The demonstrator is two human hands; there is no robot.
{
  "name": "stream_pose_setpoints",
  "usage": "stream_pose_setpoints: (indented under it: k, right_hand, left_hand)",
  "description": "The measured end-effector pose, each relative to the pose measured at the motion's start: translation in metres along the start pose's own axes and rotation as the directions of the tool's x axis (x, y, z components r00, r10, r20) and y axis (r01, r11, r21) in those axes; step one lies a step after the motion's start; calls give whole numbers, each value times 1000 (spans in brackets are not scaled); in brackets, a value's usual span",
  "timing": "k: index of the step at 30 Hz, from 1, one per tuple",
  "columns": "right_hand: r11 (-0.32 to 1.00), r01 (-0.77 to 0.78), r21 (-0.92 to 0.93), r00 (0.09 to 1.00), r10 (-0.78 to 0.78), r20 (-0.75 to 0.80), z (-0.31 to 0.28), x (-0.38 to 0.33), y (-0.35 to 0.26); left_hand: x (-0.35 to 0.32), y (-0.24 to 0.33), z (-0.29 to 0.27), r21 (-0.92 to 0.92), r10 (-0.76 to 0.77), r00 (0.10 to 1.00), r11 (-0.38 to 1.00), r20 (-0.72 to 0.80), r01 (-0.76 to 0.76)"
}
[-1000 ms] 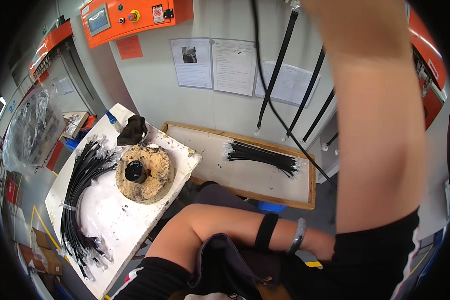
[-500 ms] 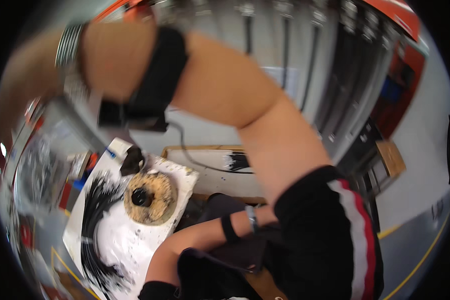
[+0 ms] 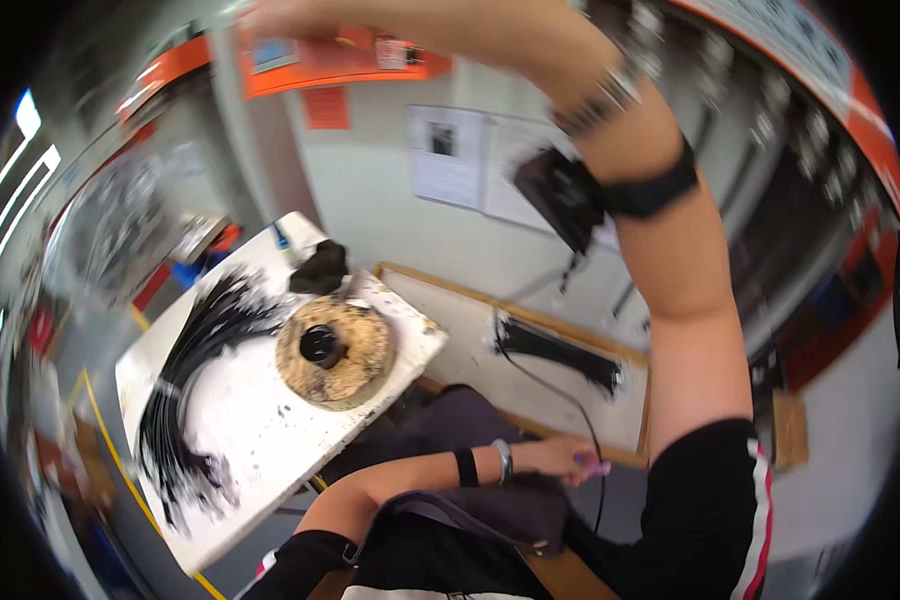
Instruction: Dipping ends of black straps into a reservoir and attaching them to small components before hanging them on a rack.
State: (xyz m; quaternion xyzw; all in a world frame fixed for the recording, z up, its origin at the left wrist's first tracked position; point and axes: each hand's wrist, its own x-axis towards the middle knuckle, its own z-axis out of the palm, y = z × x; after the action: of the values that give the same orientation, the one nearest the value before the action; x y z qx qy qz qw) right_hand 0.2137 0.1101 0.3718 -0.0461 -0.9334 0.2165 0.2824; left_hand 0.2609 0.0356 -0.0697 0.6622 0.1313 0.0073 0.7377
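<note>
My left hand (image 3: 560,460) is low in front of my body, fingers bent together around something small. A pink-purple bit (image 3: 598,468) shows at its fingertips; its kind I cannot make out. A thin black cord (image 3: 576,405) runs past these fingertips. High at the upper left, my right hand (image 3: 295,18) reaches to an orange shelf edge (image 3: 315,72). Its fingers are smeared and partly cut off by the picture's edge. A black strap with a black box (image 3: 560,195) sits on my right forearm.
A white table (image 3: 270,440) carries a bundle of black cables (image 3: 165,410) and a round speckled tan block (image 3: 335,385) with a black cup-like piece (image 3: 320,346). A wood-edged tray (image 3: 450,300) holds more black cables (image 3: 560,355). Papers (image 3: 448,155) hang on the wall.
My right arm has swung up and away from across the view, toward the orange shelf. My left hand and the tray's cables, partly hidden before, now show. The view has shifted.
</note>
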Motion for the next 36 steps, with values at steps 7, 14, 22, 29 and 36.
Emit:
stream_pose_setpoints:
  k: [7,14,22,29,36]
  right_hand:
    - [983,-165,-76,974,150,-169,19,29,94]
    - [871,-488,55,807,474,-353,17,27,259]
    - [826,-522,213,769,564,-301,58,38,307]
    - [853,-494,170,779,521,-348,43,76,310]
    - [839,-517,-170,805,409,-431,-7,152,345]
  left_hand:
    - [-28,-57,-18,-16,1,994,1000,-111,-3]
    - [-54,-79,-28,31,191,956,982,-223,-189]
    - [-98,-85,-54,31,-2,923,999,-384,15]
    - [-246,-15,-26,167,90,680,985,-728,49]
    - [-362,-3,41,-28,-76,-398,992,-914,-124]
